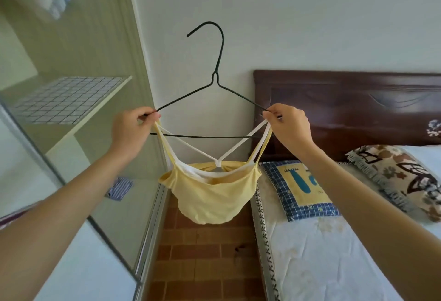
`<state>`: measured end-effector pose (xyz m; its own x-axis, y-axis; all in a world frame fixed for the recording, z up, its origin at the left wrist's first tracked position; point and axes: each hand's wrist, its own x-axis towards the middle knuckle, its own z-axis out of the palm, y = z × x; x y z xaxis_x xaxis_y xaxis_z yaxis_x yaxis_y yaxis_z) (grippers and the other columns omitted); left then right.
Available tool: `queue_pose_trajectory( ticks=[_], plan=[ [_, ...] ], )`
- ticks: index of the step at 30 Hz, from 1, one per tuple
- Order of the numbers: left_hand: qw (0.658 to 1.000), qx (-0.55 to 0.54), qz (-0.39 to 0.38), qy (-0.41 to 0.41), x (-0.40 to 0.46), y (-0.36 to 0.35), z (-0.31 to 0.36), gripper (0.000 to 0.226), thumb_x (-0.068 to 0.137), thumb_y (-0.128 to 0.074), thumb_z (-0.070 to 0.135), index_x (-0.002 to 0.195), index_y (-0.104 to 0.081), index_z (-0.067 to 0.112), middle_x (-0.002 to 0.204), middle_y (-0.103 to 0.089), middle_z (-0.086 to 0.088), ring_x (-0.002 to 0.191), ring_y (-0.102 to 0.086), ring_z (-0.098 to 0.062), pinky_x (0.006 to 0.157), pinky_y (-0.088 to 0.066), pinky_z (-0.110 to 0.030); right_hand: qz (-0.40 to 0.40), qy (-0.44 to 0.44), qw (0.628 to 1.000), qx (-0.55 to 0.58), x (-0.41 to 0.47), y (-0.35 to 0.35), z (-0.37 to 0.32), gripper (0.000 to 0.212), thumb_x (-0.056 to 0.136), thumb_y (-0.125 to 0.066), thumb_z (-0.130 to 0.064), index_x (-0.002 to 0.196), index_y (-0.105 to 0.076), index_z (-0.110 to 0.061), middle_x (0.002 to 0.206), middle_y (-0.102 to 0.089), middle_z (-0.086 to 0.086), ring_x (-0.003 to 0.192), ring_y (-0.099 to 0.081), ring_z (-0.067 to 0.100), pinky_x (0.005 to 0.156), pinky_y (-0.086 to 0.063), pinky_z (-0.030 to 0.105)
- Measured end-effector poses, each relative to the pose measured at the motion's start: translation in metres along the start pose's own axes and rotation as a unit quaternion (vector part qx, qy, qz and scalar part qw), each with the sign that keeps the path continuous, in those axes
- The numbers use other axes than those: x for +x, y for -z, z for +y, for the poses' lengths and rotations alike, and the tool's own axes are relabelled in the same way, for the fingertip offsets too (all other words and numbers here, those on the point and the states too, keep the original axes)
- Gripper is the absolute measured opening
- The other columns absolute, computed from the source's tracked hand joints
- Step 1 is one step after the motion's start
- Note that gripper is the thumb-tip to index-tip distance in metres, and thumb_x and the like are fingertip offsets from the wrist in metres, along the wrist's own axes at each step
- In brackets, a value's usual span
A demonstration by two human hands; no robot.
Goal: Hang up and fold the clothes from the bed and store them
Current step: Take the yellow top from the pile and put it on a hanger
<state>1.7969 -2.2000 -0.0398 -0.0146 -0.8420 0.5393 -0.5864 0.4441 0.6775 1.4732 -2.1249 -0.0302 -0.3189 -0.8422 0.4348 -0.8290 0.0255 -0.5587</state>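
Both hands are up mid-air between wardrobe (71, 67) and bed (334, 253): left hand (133, 129) and right hand (290, 126) each pinch a hanger (216, 78) end plus the yellow camisole (210, 195) straps. I'd seat each strap past the shoulder bend before releasing, or it'll slip.

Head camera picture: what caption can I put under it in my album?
Both hands, left hand and right hand, pinch a yellow top onto a hanger.
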Motion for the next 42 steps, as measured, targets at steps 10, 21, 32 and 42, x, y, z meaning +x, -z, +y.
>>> queue_pose_trajectory(
  ticks=[10,21,32,42],
  plan=[
    [0.999,0.020,0.036,-0.014,0.166,-0.035,-0.064,0.018,0.092,-0.066,0.020,0.099,-0.074,0.006,0.081,-0.065,-0.001,0.085,-0.059,-0.019,0.082,-0.044,-0.032,0.013,-0.001,1.000,0.025,0.158,-0.079,-0.024,0.020,0.097,-0.057,-0.032,0.103,-0.072,-0.020,0.098,-0.072,0.000,0.093,-0.065,0.022,0.081,-0.050,0.036],
    [0.994,0.081,0.078,-0.015,0.277,-0.068,-0.111,0.015,0.090,-0.068,0.019,0.093,-0.075,0.006,0.083,-0.070,-0.006,0.082,-0.060,-0.023,0.078,-0.045,-0.034,-0.010,0.039,0.997,0.072,0.307,-0.166,-0.015,0.019,0.097,-0.058,-0.030,0.101,-0.073,-0.019,0.096,-0.072,-0.002,0.094,-0.064,0.018,0.078,-0.045,0.032],
    [0.969,0.142,0.191,0.058,0.362,-0.104,-0.122,0.015,0.090,-0.067,0.016,0.096,-0.075,0.005,0.090,-0.072,-0.008,0.081,-0.060,-0.021,0.080,-0.045,-0.033,-0.084,0.170,0.975,0.118,0.486,-0.246,-0.021,0.018,0.097,-0.056,-0.029,0.097,-0.071,-0.020,0.087,-0.067,-0.005,0.091,-0.062,0.018,0.070,-0.038,0.028],
    [0.929,0.204,0.290,0.105,0.390,-0.044,-0.094,0.013,0.090,-0.067,0.020,0.098,-0.075,0.014,0.088,-0.071,0.003,0.087,-0.062,-0.015,0.082,-0.047,-0.024,-0.096,0.313,0.923,0.200,0.572,-0.281,-0.115,0.018,0.098,-0.055,-0.027,0.097,-0.070,-0.016,0.091,-0.072,0.002,0.092,-0.064,0.024,0.079,-0.050,0.037]
  ],
)
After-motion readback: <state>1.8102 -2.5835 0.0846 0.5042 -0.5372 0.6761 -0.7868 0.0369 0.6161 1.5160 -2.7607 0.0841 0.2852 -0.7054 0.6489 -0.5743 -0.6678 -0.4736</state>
